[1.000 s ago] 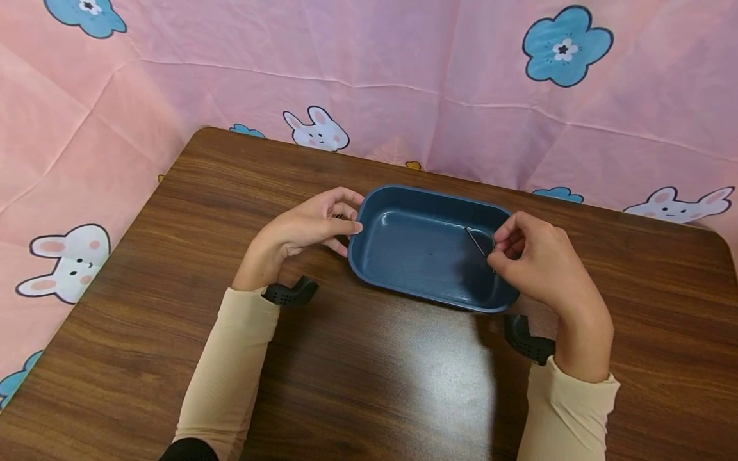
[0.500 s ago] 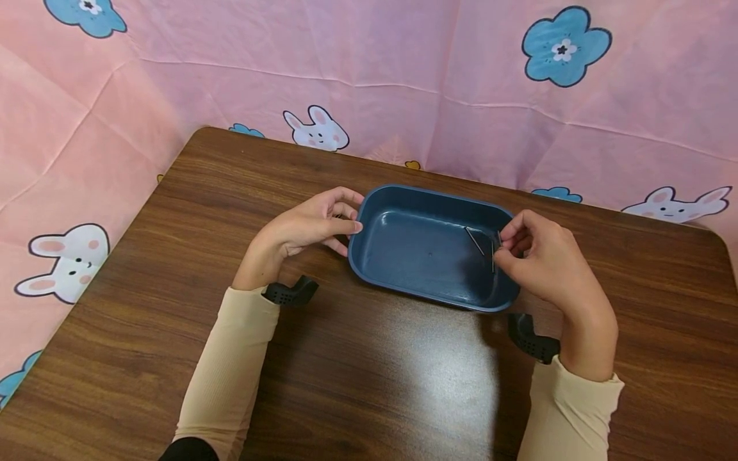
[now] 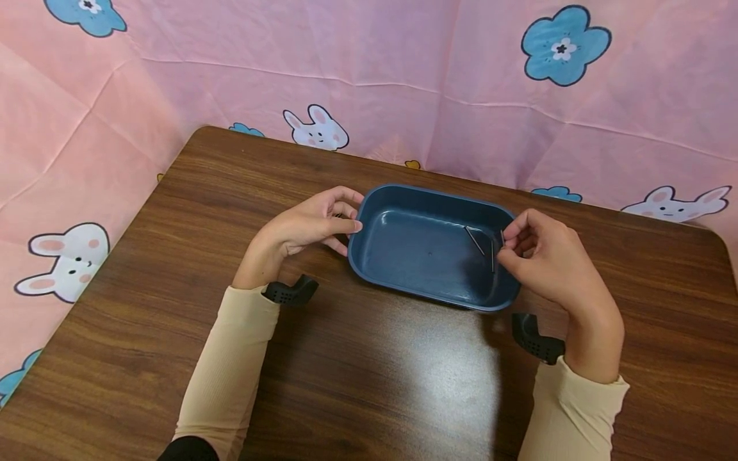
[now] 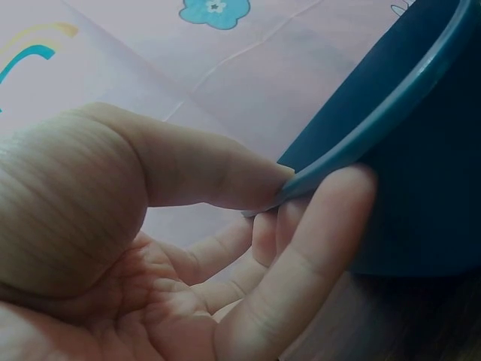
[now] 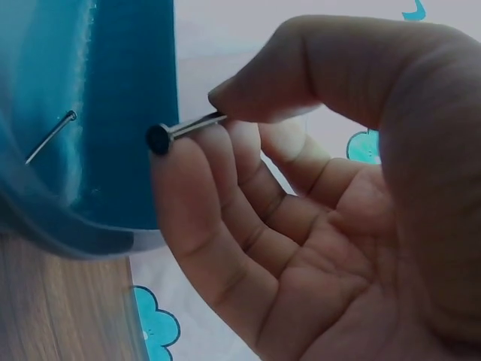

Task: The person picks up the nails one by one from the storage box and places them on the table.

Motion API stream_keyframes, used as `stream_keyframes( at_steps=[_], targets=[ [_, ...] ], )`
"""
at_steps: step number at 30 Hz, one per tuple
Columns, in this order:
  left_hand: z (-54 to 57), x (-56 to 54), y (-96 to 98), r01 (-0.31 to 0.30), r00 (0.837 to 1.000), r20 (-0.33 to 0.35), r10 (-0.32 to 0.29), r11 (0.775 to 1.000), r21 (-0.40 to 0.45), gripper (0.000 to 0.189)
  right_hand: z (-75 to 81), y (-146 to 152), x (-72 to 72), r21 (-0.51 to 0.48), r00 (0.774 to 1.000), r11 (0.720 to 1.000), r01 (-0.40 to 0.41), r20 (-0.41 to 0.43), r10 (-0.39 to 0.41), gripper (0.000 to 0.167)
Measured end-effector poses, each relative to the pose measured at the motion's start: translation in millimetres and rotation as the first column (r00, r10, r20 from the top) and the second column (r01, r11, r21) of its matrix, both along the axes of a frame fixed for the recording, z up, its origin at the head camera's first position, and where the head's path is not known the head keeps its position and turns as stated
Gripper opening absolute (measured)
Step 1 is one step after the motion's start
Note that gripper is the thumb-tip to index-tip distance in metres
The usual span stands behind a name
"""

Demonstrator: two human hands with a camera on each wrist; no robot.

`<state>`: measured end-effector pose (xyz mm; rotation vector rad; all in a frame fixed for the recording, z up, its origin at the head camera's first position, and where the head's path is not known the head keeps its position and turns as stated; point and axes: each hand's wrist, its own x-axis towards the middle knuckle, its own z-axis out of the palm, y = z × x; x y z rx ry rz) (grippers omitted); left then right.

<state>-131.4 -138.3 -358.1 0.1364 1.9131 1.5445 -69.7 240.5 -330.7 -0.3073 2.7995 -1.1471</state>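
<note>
A dark blue plastic tray (image 3: 429,298) stands on the table, its rim pinched at the left end by my left hand (image 3: 308,224). In the left wrist view the thumb (image 4: 233,173) lies on the rim and the fingers are below it. Over the tray's right end, my right hand (image 3: 544,259) holds a metal nail (image 5: 192,126) between thumb and fingers, its flat head sticking out. Two more nails lie on the tray floor near that end, one slanted nail (image 3: 475,241) and one nail (image 3: 492,257) close to the right hand.
The brown wooden table (image 3: 369,384) runs around the tray on all sides. A pink cloth (image 3: 403,51) with rabbits and blue flowers hangs behind it. A black wrist mount (image 3: 291,291) sits on the left wrist, and another black mount (image 3: 536,339) on the right.
My right hand has drawn slightly to the right with the nail, so the nail by the tray's right end shows more fully. The left hand and tray have stayed in place.
</note>
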Motion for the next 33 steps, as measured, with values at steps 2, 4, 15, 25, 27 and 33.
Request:
stream_keyframes(
  at_steps=[2,4,15,25,27,33],
  targets=[
    [-0.1,-0.1,-0.4,-0.001,1.000,0.001,0.001,1.000,0.000,0.056,1.4,0.5,0.3,0.001,1.000,1.000,0.001,0.003,-0.001,0.014],
    [0.0,-0.1,-0.6,-0.001,1.000,0.001,0.001,1.000,0.002,0.056,2.0,1.4,0.6,-0.003,1.000,1.000,0.003,0.008,-0.003,0.014],
    [0.8,-0.1,0.6,-0.005,1.000,0.006,0.005,1.000,0.013,0.056,-0.2,6.4,0.7,-0.050,1.000,0.999,0.010,0.022,-0.009,0.014],
    [0.7,0.4,0.0,-0.011,1.000,0.007,0.011,1.000,0.012,0.056,-0.8,10.4,0.4,-0.087,1.000,0.996,0.002,0.022,0.000,0.015],
    [0.8,0.4,0.2,-0.009,1.000,0.005,0.009,1.000,0.011,0.056,-0.9,12.0,0.9,-0.088,0.999,0.996,0.007,0.032,-0.004,0.014],
    [0.1,1.1,0.1,-0.012,1.000,0.000,0.012,1.000,0.008,0.055,-1.1,16.5,2.2,-0.102,0.999,0.995,0.021,0.041,-0.017,0.013]
  ],
)
